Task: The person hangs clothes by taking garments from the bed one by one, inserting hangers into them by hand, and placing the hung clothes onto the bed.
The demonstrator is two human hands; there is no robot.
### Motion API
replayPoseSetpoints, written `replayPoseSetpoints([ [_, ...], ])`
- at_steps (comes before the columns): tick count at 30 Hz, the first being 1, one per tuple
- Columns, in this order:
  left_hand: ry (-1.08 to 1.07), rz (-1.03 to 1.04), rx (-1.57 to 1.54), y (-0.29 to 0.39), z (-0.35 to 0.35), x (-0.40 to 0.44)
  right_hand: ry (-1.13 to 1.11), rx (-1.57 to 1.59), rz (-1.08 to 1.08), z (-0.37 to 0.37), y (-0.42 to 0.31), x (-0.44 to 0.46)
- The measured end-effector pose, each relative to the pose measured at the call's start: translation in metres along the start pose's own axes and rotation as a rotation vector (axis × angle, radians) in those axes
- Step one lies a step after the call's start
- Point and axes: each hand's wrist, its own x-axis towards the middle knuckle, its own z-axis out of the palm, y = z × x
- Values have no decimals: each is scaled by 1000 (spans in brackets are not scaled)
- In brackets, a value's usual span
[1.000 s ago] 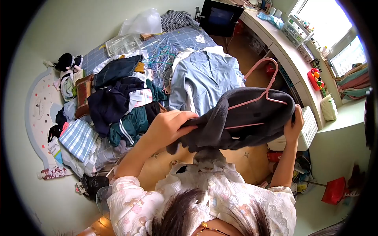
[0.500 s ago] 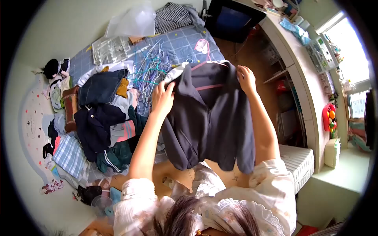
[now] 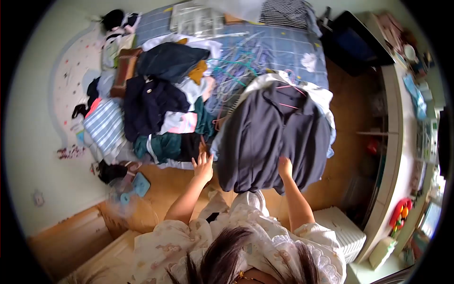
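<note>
A dark grey zip-front jacket (image 3: 255,137) lies spread out over white and pale blue clothes (image 3: 326,97) at the near right part of the bed. A pink hanger (image 3: 289,105) shows inside its collar. My right hand (image 3: 284,166) is closed at the lower front of the jacket, near the zip; its fingertips are partly hidden. My left hand (image 3: 203,166), fingers spread and holding nothing, hovers by the bed's front edge, between the jacket and the clothes pile.
Left on the bed is a heap of clothes (image 3: 151,102). A tangle of hangers (image 3: 241,59) lies behind the jacket. A dark screen (image 3: 359,42) stands at the back right, beside a long white counter (image 3: 393,104). A white ribbed box (image 3: 338,232) sits at lower right.
The jacket, held up by both hands before, now rests on the other clothes. My left hand has let go and moved down; my right hand has dropped from the shoulder to the lower front.
</note>
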Motion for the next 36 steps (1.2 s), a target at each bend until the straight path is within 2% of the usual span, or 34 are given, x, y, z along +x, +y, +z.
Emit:
replayPoseSetpoints([
  [1, 22, -47, -14, -19, 10, -15, -18, 9, 10, 14, 8, -15],
  [2, 11, -103, -33, -34, 12, -30, -164, 32, 301, 20, 0, -25],
  [3, -5, -162, -34, -49, 14, -41, -182, -237, -62, 47, 33, -30],
  [4, -21, -218, -39, -64, 17, -50, -127, -44, 23, 53, 25, -42],
  [7, -7, -319, -120, -109, 33, -66, -275, 31, 98, 81, 12, -40],
  [8, -3, -345, -166, -124, 36, -70, -233, 10, 31, 89, 6, -35],
  [10, 157, -309, -235, -159, 46, -66, -248, 45, 67, 85, -53, -23],
  [12, 304, -258, -384, -203, 54, -47, -192, 53, -38, 109, -87, -4],
  [18, 566, -184, -556, -312, -38, 81, -211, 377, 76, 188, -251, 27],
  [20, 725, -209, -510, -329, -51, 137, -228, 399, 8, 220, -313, 26],
  [22, 600, -382, -552, -332, -67, 173, -280, 352, 36, 264, -355, 30],
  [24, 387, -473, -614, -332, -82, 189, -307, 392, 22, 293, -412, 29],
  [25, 419, -419, -638, -337, -64, 200, -270, 309, -119, 306, -431, 32],
  [26, 541, -348, -681, -345, -44, 208, -235, 225, -263, 319, -449, 38],
  [28, 486, -284, -874, -366, -39, 207, -224, 255, -251, 338, -492, 47],
  [30, 467, -107, -1084, -389, -26, 203, -219, 192, -313, 366, -501, 66],
  [32, 347, 29, -1404, -413, -33, 178, -241, 394, -169, 391, -520, 74],
  [34, 159, 104, -1556, -437, -38, 149, -149, 350, -130, 426, -523, 77],
  [35, 115, 146, -1574, -444, -46, 132, -172, 272, -137, 436, -521, 75],
  [36, 71, 188, -1588, -449, -52, 116, -392, 224, 53, 418, -552, 63],
])
